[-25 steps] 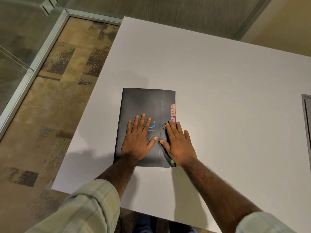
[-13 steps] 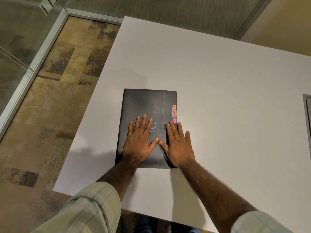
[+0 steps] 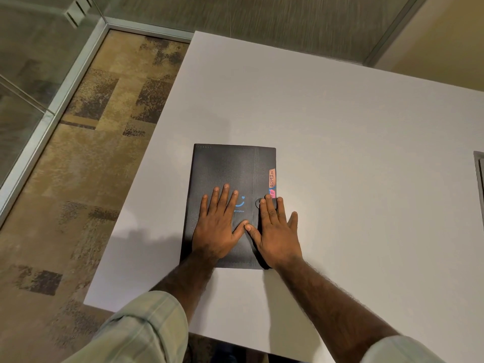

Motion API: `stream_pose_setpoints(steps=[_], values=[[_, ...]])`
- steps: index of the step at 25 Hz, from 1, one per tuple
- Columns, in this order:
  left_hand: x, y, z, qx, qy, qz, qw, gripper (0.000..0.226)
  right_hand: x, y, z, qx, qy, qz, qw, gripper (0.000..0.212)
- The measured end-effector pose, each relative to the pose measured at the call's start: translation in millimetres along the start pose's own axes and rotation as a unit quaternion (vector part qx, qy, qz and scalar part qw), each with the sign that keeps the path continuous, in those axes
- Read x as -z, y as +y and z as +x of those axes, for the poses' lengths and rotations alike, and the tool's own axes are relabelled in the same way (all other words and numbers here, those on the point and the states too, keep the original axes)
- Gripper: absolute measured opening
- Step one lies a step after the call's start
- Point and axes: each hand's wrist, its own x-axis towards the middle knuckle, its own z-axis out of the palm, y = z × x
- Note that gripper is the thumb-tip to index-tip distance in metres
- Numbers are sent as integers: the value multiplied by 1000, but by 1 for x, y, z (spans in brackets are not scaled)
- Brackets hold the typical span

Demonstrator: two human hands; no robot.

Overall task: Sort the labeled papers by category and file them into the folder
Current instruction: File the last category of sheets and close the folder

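Note:
A closed black folder with a blue smile logo lies flat on the white table, near its left front corner. Coloured label tabs stick out of its right edge: an orange one reading ADMIN and a pink one just below it. My left hand presses flat on the folder's cover, fingers straight. My right hand lies flat on the folder's right flap and edge, fingertips beside a round button clasp. The two thumbs touch. No loose papers are in view.
The table's left edge drops to patterned brown carpet, with glass partitions beyond. A dark grey object is cut off at the table's right edge. Wide bare tabletop stretches behind and to the right of the folder.
Both hands stay flat on the folder. My right hand has shifted slightly rightward over the folder's edge, and its thumb now meets the left thumb.

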Motion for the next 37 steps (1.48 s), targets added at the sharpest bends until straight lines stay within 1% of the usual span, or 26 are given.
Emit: stream_pose_setpoints(steps=[5, 10, 14, 16, 17, 18, 19, 21, 22, 23, 24, 26, 28, 30, 32, 34, 37], values=[[0, 1, -1, 4, 0, 16, 1000, 82, 0, -2, 4, 7, -10, -56, 998, 87], [0, 2, 0, 8, -4, 15, 1000, 83, -7, 5, 3, 1, -12, -42, 999, 89], [1, 2, 1, 7, -3, 8, 1000, 82, -7, 12, 1, 8, -21, -15, 1000, 84], [2, 1, 2, 3, -8, 1, 1000, 79, -1, 14, -1, -3, 0, 25, 1000, 83], [3, 1, 2, 10, -7, -9, 1000, 77, 0, 14, -3, -23, 26, 61, 998, 82], [5, 1, 1, 35, 1, -25, 999, 75, 2, 12, -6, -53, 56, 105, 991, 77], [8, 1, -1, 82, 14, -47, 995, 72, 5, 9, -8, -89, 83, 153, 981, 70], [16, 1, -11, 214, 44, -94, 971, 71, 9, 3, -9, -156, 109, 237, 953, 42], [19, 1, -18, 272, 57, -122, 953, 71, 11, 1, -8, -190, 103, 280, 935, 27], [24, 0, -24, 316, 65, -151, 934, 72, 14, 0, -6, -218, 95, 325, 915, 22], [28, -1, -28, 347, 64, -178, 919, 72, 17, -1, -3, -240, 90, 362, 896, 28], [38, -2, -30, 365, 65, -204, 906, 72, 21, 0, 5, -271, 78, 424, 861, 33], [47, -5, -23, 370, 68, -223, 899, 71, 24, 1, 12, -297, 57, 463, 833, 25], [50, -14, -13, 395, 55, -244, 884, 68, 27, 3, 17, -315, 45, 483, 816, 17], [50, -26, -8, 400, 34, -253, 880, 53, 27, 8, 21, -311, 50, 490, 813, 18], [50, -33, -6, 392, 18, -290, 873, 39, 31, 13, 19, -306, 73, 479, 820, 15], [57, -26, -7, 375, 3, -371, 850, 32, 42, 25, 4, -313, 108, 471, 818, 14]])
